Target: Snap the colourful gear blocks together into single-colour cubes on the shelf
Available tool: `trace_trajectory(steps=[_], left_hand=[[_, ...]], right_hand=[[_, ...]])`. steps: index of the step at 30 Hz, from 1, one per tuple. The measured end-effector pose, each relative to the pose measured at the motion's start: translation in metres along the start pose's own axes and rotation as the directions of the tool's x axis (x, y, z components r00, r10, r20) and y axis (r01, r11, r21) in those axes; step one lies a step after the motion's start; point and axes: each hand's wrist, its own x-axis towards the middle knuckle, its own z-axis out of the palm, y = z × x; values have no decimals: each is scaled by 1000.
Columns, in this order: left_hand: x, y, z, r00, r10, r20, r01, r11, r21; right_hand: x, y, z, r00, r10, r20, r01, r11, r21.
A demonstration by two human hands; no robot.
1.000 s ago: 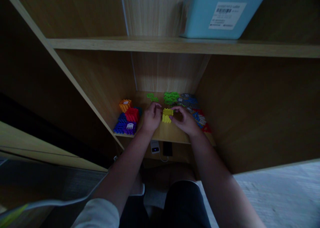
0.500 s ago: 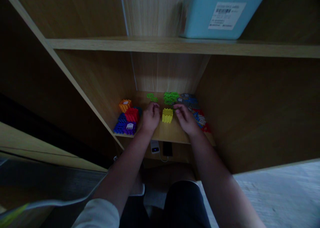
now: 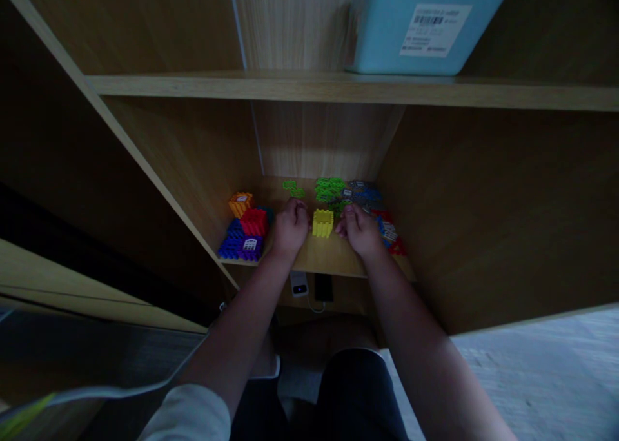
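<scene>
A small yellow block cube [image 3: 322,223] stands on the lower wooden shelf [image 3: 333,260], between my two hands. My left hand [image 3: 290,226] rests just left of it, fingers curled, thumb side near the cube. My right hand [image 3: 358,229] sits just right of it, fingers bent inward and touching or almost touching the cube's side. Whether either hand grips anything is hard to make out in the dim light. Green flat pieces [image 3: 330,188] lie behind the cube.
At the left stand an orange cube [image 3: 240,203], a red cube [image 3: 254,221] and blue and purple blocks [image 3: 239,244]. Red and blue loose pieces [image 3: 387,229] lie right. A light blue bin [image 3: 425,22] sits on the upper shelf. Small devices [image 3: 300,285] lie below the shelf.
My right hand let go of the yellow cube's top, drew back to the right, then closed in beside it. The cube now stands on the shelf. My left hand barely moved.
</scene>
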Motion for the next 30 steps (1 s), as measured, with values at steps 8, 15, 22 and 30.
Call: trace_trajectory(steps=[8, 15, 22, 30], left_hand=[[0, 0, 0, 999, -45, 21, 44, 998, 42], [0, 6, -1, 996, -79, 42, 75, 992, 99], [0, 5, -1, 996, -80, 44, 76, 994, 73], [0, 2, -1, 998, -59, 35, 55, 994, 99]], right_hand=[[0, 3, 2, 998, 44, 38, -43, 999, -10], [0, 1, 2, 998, 49, 46, -47, 999, -26], [-1, -1, 1, 998, 46, 50, -44, 999, -32], [-1, -1, 2, 998, 44, 50, -42, 999, -30]])
